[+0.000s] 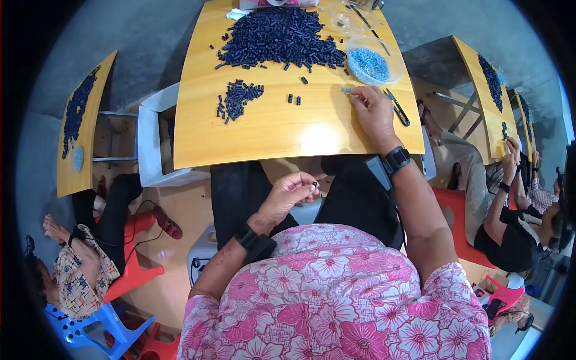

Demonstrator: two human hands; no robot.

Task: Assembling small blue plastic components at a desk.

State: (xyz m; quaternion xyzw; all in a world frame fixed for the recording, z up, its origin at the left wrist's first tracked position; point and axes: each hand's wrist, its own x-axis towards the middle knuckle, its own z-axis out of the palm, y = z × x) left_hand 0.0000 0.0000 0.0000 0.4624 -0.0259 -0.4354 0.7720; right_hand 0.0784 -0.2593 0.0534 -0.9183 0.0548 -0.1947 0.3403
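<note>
My left hand [289, 197] is held in front of the table edge, its fingertips closed on a small dark cylindrical piece [315, 184] that shows only in part. Over the right side of the table, my right hand [374, 114] has its thumb and fingers drawn together beside a few small clear bits [346, 90]. What that pinch holds, if anything, is too small to tell. Just beyond it stands a clear round bowl [398, 67] of small light-blue pieces [368, 63]. Dark tweezers or snips [397, 108] lie to the right of the hand.
A large heap of dark cylindrical pieces [270, 37] covers the far part of the wooden table [252, 144]. A smaller pile [239, 99] lies at left, with a few loose pieces [294, 99] mid-table. Clear lids [351, 18] sit at the far right. Other people sit at tables on both sides.
</note>
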